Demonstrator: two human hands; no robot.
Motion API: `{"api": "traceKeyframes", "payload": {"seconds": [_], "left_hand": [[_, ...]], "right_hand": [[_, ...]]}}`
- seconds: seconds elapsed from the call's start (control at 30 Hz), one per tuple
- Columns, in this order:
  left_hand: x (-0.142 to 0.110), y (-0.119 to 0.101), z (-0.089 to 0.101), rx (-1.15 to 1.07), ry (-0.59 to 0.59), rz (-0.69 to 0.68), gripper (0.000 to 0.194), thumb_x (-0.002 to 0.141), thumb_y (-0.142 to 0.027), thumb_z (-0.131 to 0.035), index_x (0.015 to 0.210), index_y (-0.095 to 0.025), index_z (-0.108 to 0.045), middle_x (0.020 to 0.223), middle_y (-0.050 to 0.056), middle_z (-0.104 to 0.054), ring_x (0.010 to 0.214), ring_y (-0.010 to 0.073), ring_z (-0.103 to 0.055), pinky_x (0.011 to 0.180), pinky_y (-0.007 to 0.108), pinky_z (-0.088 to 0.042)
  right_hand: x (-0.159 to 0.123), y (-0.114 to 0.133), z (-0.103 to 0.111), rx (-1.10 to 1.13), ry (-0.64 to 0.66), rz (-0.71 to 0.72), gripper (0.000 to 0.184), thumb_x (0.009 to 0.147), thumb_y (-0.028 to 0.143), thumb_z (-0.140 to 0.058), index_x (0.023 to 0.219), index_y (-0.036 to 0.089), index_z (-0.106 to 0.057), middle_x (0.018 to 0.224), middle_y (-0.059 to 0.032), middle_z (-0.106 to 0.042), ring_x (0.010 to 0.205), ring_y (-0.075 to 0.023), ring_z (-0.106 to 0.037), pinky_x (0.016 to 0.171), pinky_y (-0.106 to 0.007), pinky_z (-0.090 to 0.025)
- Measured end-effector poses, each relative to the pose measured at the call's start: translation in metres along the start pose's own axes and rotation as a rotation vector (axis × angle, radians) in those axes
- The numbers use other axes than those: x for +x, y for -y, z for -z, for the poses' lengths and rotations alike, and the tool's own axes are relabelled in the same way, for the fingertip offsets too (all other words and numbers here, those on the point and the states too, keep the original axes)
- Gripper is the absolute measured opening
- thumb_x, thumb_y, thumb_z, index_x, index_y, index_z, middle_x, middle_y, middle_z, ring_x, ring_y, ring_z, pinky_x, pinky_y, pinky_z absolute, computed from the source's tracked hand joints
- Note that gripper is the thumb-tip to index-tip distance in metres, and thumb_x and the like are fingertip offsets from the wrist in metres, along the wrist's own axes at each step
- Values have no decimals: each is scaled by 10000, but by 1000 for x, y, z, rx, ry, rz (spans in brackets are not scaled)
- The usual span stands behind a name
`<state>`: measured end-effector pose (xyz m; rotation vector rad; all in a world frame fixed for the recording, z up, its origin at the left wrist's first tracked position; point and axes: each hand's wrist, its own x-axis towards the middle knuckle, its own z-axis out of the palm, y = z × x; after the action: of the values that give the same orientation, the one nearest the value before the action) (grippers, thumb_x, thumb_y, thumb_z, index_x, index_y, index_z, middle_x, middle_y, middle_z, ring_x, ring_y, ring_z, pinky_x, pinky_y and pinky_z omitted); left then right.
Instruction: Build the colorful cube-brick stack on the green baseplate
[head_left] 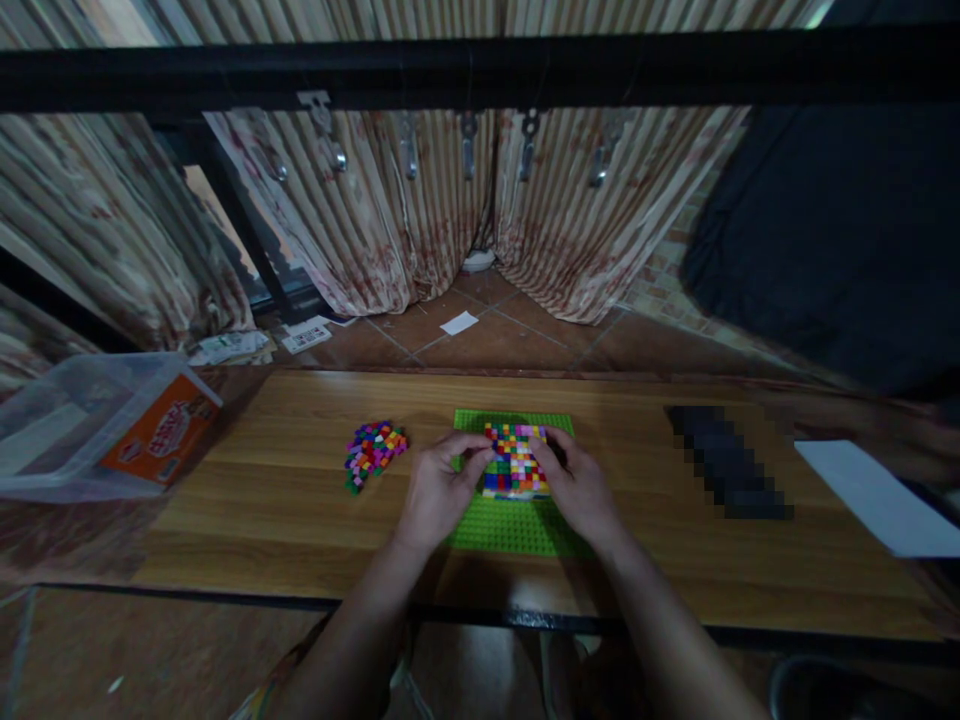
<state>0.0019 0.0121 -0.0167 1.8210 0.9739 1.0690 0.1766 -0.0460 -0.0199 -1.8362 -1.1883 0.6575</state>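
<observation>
A green studded baseplate [517,530] lies on the wooden table [300,510] in front of me. A block of small multicoloured bricks [514,465] is built on its far half. My left hand [437,490] rests at the block's left edge, its fingers curled and pinched against the bricks. At the right edge my right hand [574,480] is also curled, fingertips pressed on the bricks. A loose pile of small coloured bricks [373,452] lies on the table left of the baseplate, apart from both hands.
A clear plastic tub [67,425] with an orange label sits at the table's left end. A dark pixelated object [724,460] and a white sheet [877,500] lie to the right. Curtains and a black rail stand beyond the table.
</observation>
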Motion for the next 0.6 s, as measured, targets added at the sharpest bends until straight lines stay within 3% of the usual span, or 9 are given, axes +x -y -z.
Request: {"api": "traceKeyframes", "payload": {"seconds": [0.27, 0.6], "left_hand": [[1, -3, -3, 138, 7, -90, 113, 836, -262, -624, 853, -202, -718, 851, 35, -723, 810, 162, -665, 778, 288, -517], [-3, 0, -7, 138, -19, -79, 136, 848, -239, -612, 926, -208, -718, 890, 29, -721, 819, 147, -661, 779, 274, -521]], "right_hand": [[0, 1, 0, -24, -6, 10, 502, 879, 544, -433, 1173, 173, -600, 1062, -105, -697, 949, -238, -648, 847, -369, -481], [0, 1, 0, -25, -1, 7, 515, 876, 552, -434, 1174, 166, -599, 1086, -114, -689, 971, -242, -641, 866, -371, -474]]}}
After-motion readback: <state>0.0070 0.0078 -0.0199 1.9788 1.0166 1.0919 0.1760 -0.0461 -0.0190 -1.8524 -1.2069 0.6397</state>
